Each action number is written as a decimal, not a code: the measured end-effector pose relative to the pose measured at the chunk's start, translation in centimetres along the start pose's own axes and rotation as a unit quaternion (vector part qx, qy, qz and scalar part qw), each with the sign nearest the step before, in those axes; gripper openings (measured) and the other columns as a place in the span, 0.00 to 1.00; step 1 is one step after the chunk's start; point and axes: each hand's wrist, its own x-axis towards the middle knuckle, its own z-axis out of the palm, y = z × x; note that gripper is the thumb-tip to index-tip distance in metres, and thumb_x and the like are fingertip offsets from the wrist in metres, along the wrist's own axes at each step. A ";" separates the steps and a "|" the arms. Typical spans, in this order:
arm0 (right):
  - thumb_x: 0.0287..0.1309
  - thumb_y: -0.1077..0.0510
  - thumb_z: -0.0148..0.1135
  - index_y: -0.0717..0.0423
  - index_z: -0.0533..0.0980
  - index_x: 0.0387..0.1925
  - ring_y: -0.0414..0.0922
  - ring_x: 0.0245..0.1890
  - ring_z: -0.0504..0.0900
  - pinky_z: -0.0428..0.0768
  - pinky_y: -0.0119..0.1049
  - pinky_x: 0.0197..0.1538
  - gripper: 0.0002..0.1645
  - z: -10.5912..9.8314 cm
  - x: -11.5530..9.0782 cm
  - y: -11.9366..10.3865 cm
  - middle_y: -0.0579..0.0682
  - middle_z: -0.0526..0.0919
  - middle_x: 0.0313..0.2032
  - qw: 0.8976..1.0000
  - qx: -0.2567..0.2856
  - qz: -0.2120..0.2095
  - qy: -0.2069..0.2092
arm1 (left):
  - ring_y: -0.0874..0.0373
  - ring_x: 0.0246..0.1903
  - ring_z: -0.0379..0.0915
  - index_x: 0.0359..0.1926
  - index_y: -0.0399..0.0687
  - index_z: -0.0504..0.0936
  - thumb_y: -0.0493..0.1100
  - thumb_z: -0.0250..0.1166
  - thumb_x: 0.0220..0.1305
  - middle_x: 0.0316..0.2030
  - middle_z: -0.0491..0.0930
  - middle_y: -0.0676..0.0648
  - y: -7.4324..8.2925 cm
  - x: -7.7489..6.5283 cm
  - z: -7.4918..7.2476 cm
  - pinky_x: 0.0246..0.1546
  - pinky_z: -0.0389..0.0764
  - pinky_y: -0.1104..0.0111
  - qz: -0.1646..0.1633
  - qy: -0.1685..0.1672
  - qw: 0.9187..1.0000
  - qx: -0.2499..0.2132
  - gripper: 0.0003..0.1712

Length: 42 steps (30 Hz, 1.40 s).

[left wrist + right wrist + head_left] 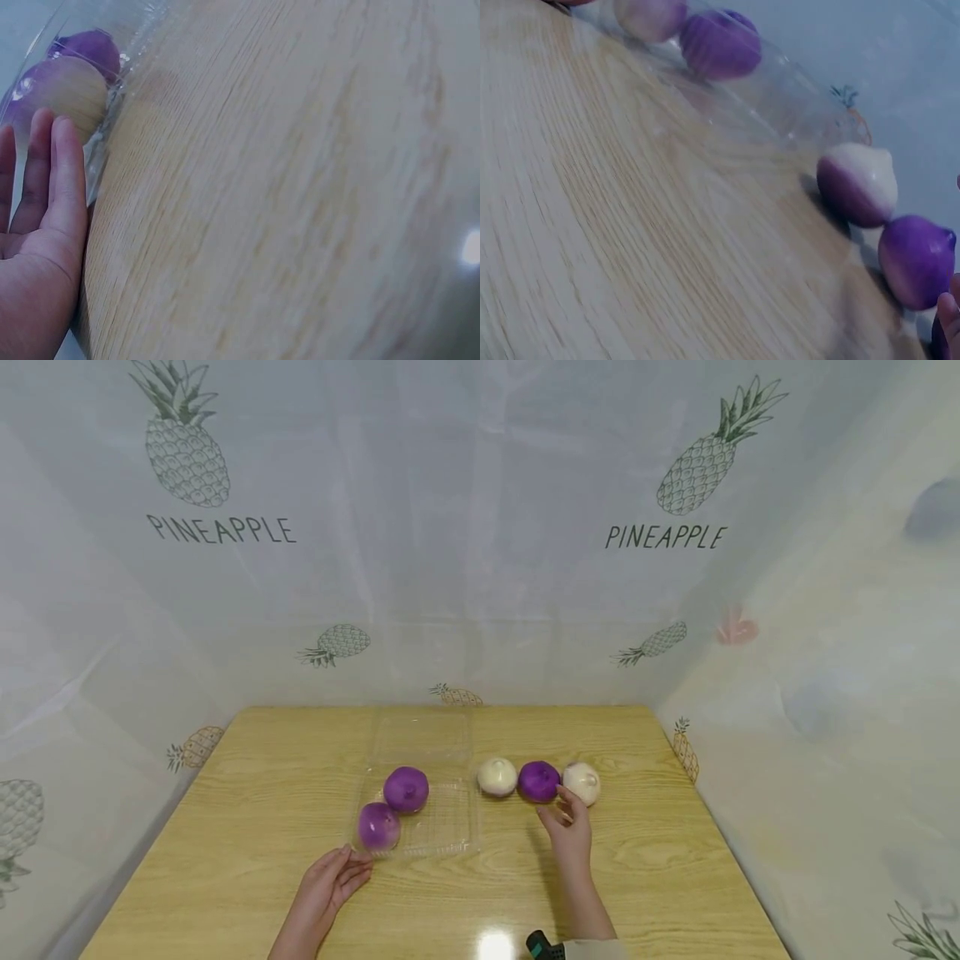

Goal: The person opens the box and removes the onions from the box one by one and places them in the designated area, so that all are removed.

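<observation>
A clear plastic clamshell box (442,852) stands on the table with its lid laid back. Inside, on its left side, are two purple-and-white turnips, a rear turnip (406,789) and a front turnip (378,827). My left hand (326,885) is at the box's front left corner, fingers extended beside its wall in the left wrist view. Right of the box, a row holds a white-side-up turnip (497,777), a purple-side-up turnip (539,782) and another pale turnip (582,783). My right hand (572,835) reaches to the last two, thumb and fingers spread, fingertips overlapping their near sides.
The wooden table (637,877) is bordered by a pale curtain (465,568) printed with pineapples, behind and at both sides. The transparent lid (422,739) lies toward the table's back edge. A dark wrist device (542,946) shows at my right sleeve.
</observation>
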 end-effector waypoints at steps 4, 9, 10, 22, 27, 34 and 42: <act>0.56 0.64 0.70 0.61 0.70 0.62 0.57 0.56 0.70 0.75 0.34 0.51 0.32 1.3 -0.6 -0.7 0.61 0.71 0.58 0.999 -0.005 0.001 -0.036 | 0.51 0.44 0.80 0.43 0.31 0.80 0.44 0.52 0.76 0.40 0.82 0.41 0.1 0.0 -0.1 0.52 0.81 0.60 -0.002 -0.002 1.000 -0.002 0.18; 0.56 0.66 0.69 0.62 0.70 0.62 0.60 0.56 0.70 0.79 0.28 0.45 0.32 2.8 -1.6 -2.6 0.62 0.70 0.58 0.996 0.010 -0.003 -0.084 | 0.51 0.44 0.80 0.42 0.33 0.80 0.45 0.52 0.76 0.39 0.82 0.43 0.2 -0.1 0.0 0.52 0.81 0.60 -0.003 -0.002 1.000 0.000 0.17; 0.55 0.67 0.69 0.63 0.70 0.61 0.61 0.55 0.69 0.80 0.29 0.44 0.32 3.1 -1.9 -3.2 0.63 0.70 0.57 0.996 0.012 -0.008 -0.091 | 0.51 0.44 0.80 0.42 0.33 0.80 0.45 0.52 0.76 0.39 0.82 0.43 0.2 -0.1 0.1 0.52 0.81 0.60 -0.003 -0.002 1.000 0.001 0.17; 0.52 0.63 0.72 0.58 0.73 0.59 0.62 0.52 0.71 0.76 0.31 0.41 0.31 7.1 -3.0 -3.6 0.61 0.72 0.54 0.984 -0.007 -0.088 -0.151 | 0.51 0.43 0.80 0.43 0.31 0.79 0.44 0.51 0.77 0.40 0.81 0.41 0.2 0.0 0.2 0.52 0.81 0.61 0.001 -0.005 1.000 0.009 0.19; 0.52 0.62 0.72 0.56 0.73 0.58 0.61 0.51 0.71 0.77 0.32 0.41 0.31 8.6 -3.3 -3.6 0.58 0.73 0.55 0.976 -0.014 -0.119 -0.183 | 0.51 0.44 0.80 0.44 0.30 0.79 0.45 0.52 0.76 0.40 0.81 0.41 0.2 -0.1 0.1 0.52 0.81 0.60 -0.004 -0.005 1.000 0.009 0.19; 0.53 0.64 0.72 0.57 0.73 0.59 0.58 0.54 0.70 0.76 0.36 0.46 0.31 10.9 -3.5 -3.9 0.55 0.72 0.57 0.968 -0.026 -0.100 -0.227 | 0.51 0.44 0.80 0.43 0.31 0.79 0.46 0.53 0.76 0.40 0.81 0.41 0.3 -0.2 0.1 0.53 0.81 0.60 -0.014 0.001 1.000 0.009 0.19; 0.51 0.67 0.71 0.61 0.74 0.58 0.60 0.52 0.71 0.77 0.44 0.48 0.31 13.1 -3.0 -3.3 0.58 0.73 0.54 0.965 -0.048 -0.111 -0.233 | 0.51 0.45 0.79 0.44 0.31 0.78 0.46 0.53 0.75 0.41 0.80 0.41 0.5 -0.2 0.1 0.53 0.80 0.60 -0.018 0.002 1.000 0.010 0.19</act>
